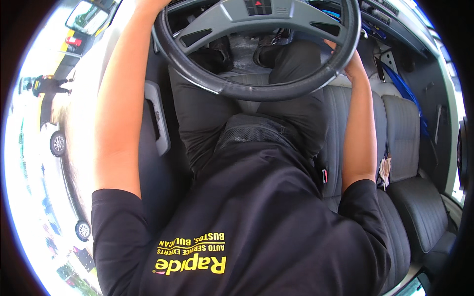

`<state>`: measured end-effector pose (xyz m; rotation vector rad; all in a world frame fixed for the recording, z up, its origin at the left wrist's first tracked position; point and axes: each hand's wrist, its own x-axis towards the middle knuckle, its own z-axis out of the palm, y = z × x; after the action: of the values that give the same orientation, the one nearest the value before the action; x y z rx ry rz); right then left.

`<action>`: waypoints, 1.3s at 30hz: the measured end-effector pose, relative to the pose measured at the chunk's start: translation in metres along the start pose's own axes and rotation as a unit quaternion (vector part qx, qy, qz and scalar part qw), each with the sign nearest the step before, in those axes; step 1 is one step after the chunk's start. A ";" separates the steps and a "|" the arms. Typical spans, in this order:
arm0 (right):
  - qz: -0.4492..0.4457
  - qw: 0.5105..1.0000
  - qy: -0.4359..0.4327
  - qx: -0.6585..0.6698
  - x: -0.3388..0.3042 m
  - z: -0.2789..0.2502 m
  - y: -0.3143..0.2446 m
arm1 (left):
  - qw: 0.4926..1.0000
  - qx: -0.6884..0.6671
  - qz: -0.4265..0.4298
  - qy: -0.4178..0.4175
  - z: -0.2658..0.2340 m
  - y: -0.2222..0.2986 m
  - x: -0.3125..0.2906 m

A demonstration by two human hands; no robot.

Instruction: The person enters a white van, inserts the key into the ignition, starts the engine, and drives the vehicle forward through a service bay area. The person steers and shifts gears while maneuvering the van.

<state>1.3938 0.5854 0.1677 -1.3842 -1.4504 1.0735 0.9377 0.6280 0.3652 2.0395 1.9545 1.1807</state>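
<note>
A dark steering wheel [276, 92] with a grey hub and spokes sits above my lap. At the top edge, my left hand [154, 4] is beside the wheel's upper left rim. Most of that hand is cut off, so its fingers cannot be seen. On the other side, my right hand [351, 66] is at the right rim. Its fingers curl beneath the rim, and fingertips show inside the wheel. The rim hides the rest of its grip.
To my left is a door with a grey pull handle [159, 118]. Grey fabric seats [401, 133] extend to my right, with a crumpled, light-coloured item [385, 170] between them. Blue material [402, 89] lies near the far door. Outside on the left are a light-coloured car [61, 182] and a person [49, 86].
</note>
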 end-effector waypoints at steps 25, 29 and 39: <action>-0.048 0.997 -0.026 0.045 0.051 0.054 0.012 | 0.994 -0.066 -0.084 -0.035 -0.005 -0.005 -0.016; 0.003 0.999 -0.010 0.050 0.056 0.066 0.014 | 0.985 -0.129 -0.110 -0.034 -0.009 -0.014 -0.029; 0.076 0.993 0.032 0.086 0.072 0.054 0.024 | 0.944 -0.294 -0.131 -0.065 -0.018 -0.030 -0.058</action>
<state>1.3461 0.6564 0.1309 -1.4100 -1.1919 1.2087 0.9096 0.5744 0.3350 1.4629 1.5034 1.3183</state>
